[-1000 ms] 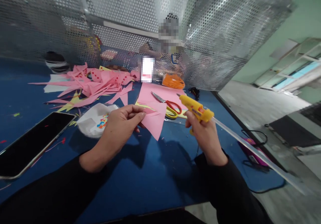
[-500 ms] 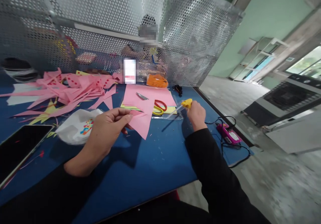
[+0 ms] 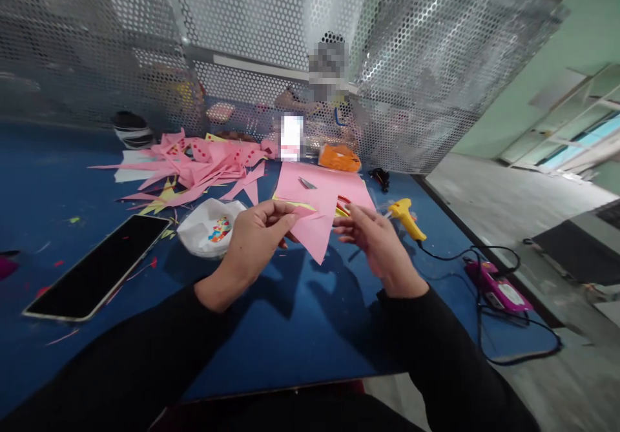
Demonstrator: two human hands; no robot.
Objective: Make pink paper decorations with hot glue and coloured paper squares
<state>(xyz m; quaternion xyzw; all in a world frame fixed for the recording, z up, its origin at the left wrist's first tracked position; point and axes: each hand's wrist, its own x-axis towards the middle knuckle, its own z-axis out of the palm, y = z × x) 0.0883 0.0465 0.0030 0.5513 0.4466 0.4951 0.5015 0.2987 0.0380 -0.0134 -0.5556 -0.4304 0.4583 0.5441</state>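
A folded piece of pink paper [image 3: 316,237] is pinched between the thumb and fingers of my left hand [image 3: 249,245], its point hanging down over the blue table. Close to the paper's right edge is my right hand [image 3: 380,245], fingers curved and apart, holding nothing; I cannot tell if the fingertips touch the paper. To the right of that hand, a yellow glue gun [image 3: 407,217] lies on the table with its cord trailing right. Scissors [image 3: 307,183] rest on a stack of pink and yellow paper [image 3: 289,179] behind the held piece, their red and yellow handles partly hidden.
A paper-lined bowl [image 3: 194,225] holds small colourful pieces beside a phone [image 3: 97,267]. Pink paper strips [image 3: 208,164] pile up at the back left. An orange packet [image 3: 339,158] lies behind the stack. Right, a purple power strip [image 3: 498,287] carries cords. A person sits beyond the perforated screen [image 3: 252,25].
My right hand has let go of the glue gun, now lying on the table, and has moved left to the pink paper. My left hand still holds the paper. The view has turned left.
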